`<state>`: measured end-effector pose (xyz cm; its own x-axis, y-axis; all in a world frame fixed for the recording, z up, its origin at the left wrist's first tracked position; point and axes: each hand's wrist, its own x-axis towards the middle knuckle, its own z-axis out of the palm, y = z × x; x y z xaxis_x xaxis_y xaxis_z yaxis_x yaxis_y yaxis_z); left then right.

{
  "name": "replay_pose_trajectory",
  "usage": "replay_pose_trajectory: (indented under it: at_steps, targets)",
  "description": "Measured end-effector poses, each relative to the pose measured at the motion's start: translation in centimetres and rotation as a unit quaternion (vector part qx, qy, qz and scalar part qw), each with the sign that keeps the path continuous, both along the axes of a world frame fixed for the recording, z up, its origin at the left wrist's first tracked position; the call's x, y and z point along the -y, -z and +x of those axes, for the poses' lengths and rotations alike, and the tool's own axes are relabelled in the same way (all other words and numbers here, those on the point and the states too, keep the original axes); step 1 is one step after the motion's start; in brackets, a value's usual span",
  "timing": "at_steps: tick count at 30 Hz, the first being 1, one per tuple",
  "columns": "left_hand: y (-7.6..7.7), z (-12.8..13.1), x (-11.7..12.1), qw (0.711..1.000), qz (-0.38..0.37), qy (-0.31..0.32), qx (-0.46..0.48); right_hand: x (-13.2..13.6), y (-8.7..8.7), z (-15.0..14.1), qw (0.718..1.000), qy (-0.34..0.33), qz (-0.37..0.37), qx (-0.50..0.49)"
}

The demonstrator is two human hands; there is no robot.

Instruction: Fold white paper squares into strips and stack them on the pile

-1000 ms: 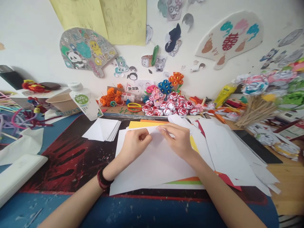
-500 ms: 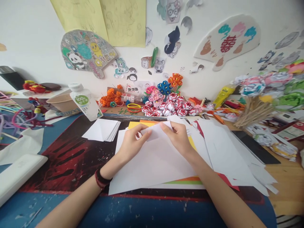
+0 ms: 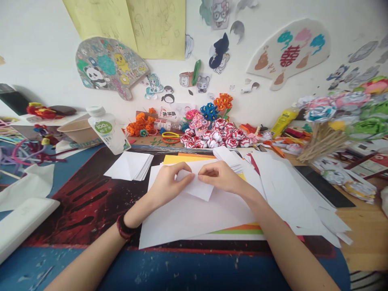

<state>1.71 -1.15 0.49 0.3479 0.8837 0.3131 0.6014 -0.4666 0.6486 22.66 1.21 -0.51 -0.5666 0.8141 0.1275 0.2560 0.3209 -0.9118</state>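
Between my two hands is a small piece of white paper (image 3: 200,189), tilted with one corner pointing down toward me. My left hand (image 3: 170,182) pinches its left side between thumb and fingers. At the paper's upper right edge, my right hand (image 3: 222,176) has its thumb and fingertips closed on the edge. Under both hands lies a large white sheet (image 3: 194,222), on top of yellow, orange and green sheets. Left of my hands rests a stack of folded white paper (image 3: 129,165), and behind my right hand lie small white paper pieces (image 3: 227,157).
A white bottle (image 3: 107,129) stands behind the folded stack, with a paper bowl (image 3: 77,131) beside it. Red-and-white paper flowers (image 3: 218,135) crowd the back edge. White sheets (image 3: 285,194) spread on the right beside a black flat object (image 3: 324,186). A white case (image 3: 27,226) lies at left.
The small paper has turned, and a corner now hangs toward me. My right hand has shifted slightly down and left, from the paper's upper right corner to closer to my left hand.
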Motion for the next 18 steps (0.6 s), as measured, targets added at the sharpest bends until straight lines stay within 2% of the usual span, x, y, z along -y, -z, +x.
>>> replay_pose_trajectory:
  at_steps: [4, 13, 18]
  targets:
    - [0.09, 0.00, 0.07, 1.000, 0.001, 0.021, -0.002, 0.07, 0.05, -0.20, 1.000, -0.010, 0.002, 0.005]
    - [-0.19, 0.37, 0.80, 0.998, 0.054, 0.023, 0.008, -0.40, 0.63, -0.53, 0.999, -0.034, -0.021, -0.022]
    - [-0.01, 0.52, 0.98, 0.996, 0.088, -0.013, 0.016, -0.47, 0.68, -0.62, 0.999, -0.023, -0.037, -0.005]
